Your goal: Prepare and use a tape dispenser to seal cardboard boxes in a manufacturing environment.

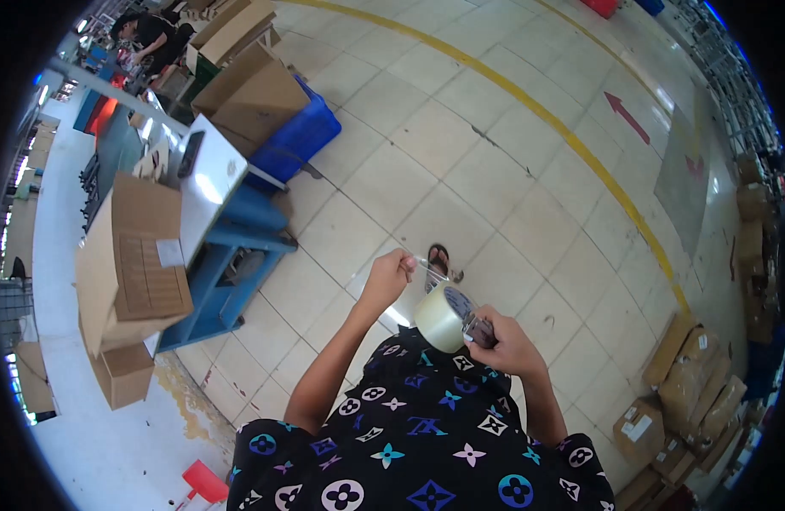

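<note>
Warehouse floor, pale tiles (pixel 461 128), curved yellow line (pixel 580 145) and a red arrow (pixel 627 117) painted on it. Standing view, no table under the hands.

Right hand (pixel 507 341) closed around the tape dispenser (pixel 479 328), holding one roll of clear packing tape (pixel 439 317) out in front of the patterned black shirt (pixel 426 434). Left hand (pixel 391 274) pinched shut on the free end of the tape strip (pixel 384 294), drawn up and away from the roll — strip stretched taut between both hands, probably to keep it from folding onto itself. One sandalled foot (pixel 439 260) visible on the tiles just beyond the roll.

Outward, left: blue-framed workbench (pixel 231 247) with white top; one open cardboard box (pixel 137 255) tipped at its near corner, a smaller one (pixel 124 375) below it. Two or three larger cartons (pixel 252 94) stacked past the bench's far edge on a blue bin (pixel 299 136). One red object (pixel 203 481), kind unclear, at lower left.

Right edge: row of wrapped brown parcels (pixel 690 383), at least five. Another person (pixel 154 38) far top left.
</note>
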Action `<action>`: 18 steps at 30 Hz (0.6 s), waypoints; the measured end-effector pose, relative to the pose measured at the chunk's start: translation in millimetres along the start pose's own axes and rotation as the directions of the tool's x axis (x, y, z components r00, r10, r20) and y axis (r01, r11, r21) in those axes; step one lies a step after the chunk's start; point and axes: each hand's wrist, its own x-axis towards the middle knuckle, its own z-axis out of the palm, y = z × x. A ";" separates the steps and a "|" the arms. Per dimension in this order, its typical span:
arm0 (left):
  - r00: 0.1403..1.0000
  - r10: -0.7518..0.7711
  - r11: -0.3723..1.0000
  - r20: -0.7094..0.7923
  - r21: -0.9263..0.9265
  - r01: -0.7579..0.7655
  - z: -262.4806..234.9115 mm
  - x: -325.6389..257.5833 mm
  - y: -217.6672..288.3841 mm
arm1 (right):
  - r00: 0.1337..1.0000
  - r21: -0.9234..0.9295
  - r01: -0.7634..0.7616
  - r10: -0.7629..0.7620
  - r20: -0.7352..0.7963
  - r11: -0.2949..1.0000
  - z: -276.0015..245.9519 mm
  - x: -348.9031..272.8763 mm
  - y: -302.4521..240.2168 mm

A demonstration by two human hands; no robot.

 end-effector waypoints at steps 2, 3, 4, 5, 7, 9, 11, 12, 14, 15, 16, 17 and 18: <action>0.995 -0.087 0.990 0.045 -0.109 0.091 -11.6 61.3 -19.8 | 0.990 0.059 -0.107 0.101 0.100 0.993 -29.0 44.7 -9.7; 0.997 -0.074 0.992 0.030 -0.102 0.077 -19.6 92.0 -16.2 | 0.991 0.055 -0.087 0.081 0.102 0.995 -46.2 71.6 -7.5; 0.988 -0.132 0.969 0.084 -0.199 0.146 -25.8 114.0 -11.4 | 0.996 0.109 -0.079 0.073 0.051 0.991 -59.8 91.4 -2.2; 0.973 -0.182 0.931 0.140 -0.293 0.216 -33.2 136.7 -7.4 | 0.998 0.161 -0.068 0.068 0.003 0.985 -71.5 113.2 3.2; 0.979 -0.132 0.934 0.154 -0.310 0.175 -54.7 168.7 19.4 | 0.995 0.301 0.030 0.001 -0.101 0.953 -93.6 153.1 6.1; 0.991 0.002 0.953 0.131 -0.302 0.038 -82.5 187.6 53.4 | 0.959 0.700 0.278 -0.155 -0.236 0.657 -116.3 200.7 -6.7; 0.995 -0.063 0.898 0.079 -0.430 0.091 -101.3 208.7 82.0 | 0.966 0.718 0.242 -0.095 -0.239 0.652 -146.9 248.0 -13.3; 0.982 -0.146 0.863 0.122 -0.469 0.187 -109.1 222.3 86.0 | 0.964 0.713 0.260 -0.135 -0.229 0.651 -161.4 270.6 -17.3; 0.957 -0.194 0.796 0.217 -0.535 0.283 -131.5 250.7 92.9 | 0.974 0.713 0.226 -0.153 -0.167 0.663 -184.8 320.0 -39.7; 0.949 -0.154 0.775 0.275 -0.562 0.289 -140.9 265.9 96.1 | 0.974 0.712 0.224 -0.173 -0.145 0.666 -193.9 343.3 -46.3; 0.942 -0.129 0.662 0.311 -0.680 0.315 -147.2 281.7 91.1 | 0.972 0.661 0.229 -0.200 -0.121 0.714 -202.8 366.4 -51.1; 0.931 -0.122 0.549 0.344 -0.758 0.352 -156.1 298.1 87.5 | 0.969 0.606 0.239 -0.225 -0.100 0.759 -212.0 392.3 -58.2; 0.917 -0.127 0.469 0.379 -0.791 0.392 -166.2 315.4 84.1 | 0.967 0.582 0.238 -0.248 -0.064 0.777 -217.6 416.7 -69.4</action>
